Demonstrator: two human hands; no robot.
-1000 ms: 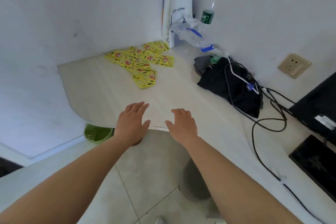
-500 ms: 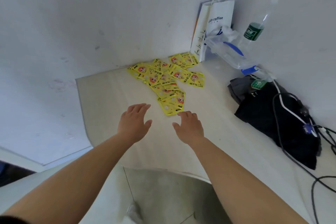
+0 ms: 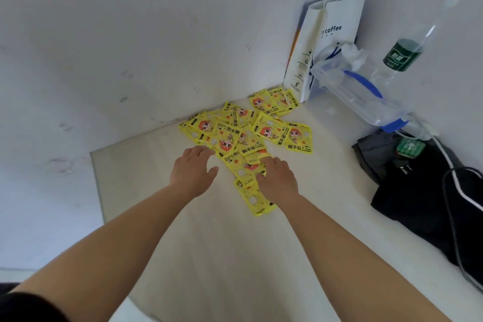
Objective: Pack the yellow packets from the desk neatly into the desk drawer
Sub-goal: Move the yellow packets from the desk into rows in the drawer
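Gathering step, by my read. Yellow packets [image 3: 245, 133] lie scattered and overlapping in the tabletop's [image 3: 209, 230] far corner by the wall; drawer not in view. Left hand [image 3: 193, 170] flat, fingers loose, tips at the pile's near edge. Right hand [image 3: 277, 178] palm-down over the nearest packets, gripping nothing. Packets are flat, glossy, rectangular, likely slippery. Next I'd sweep them together and square a stack.

Both my arms stretch forward, side by side; my left hand [image 3: 194, 170] lies palm down, fingers straight; my right hand [image 3: 278, 178] likewise, fingers relaxed.
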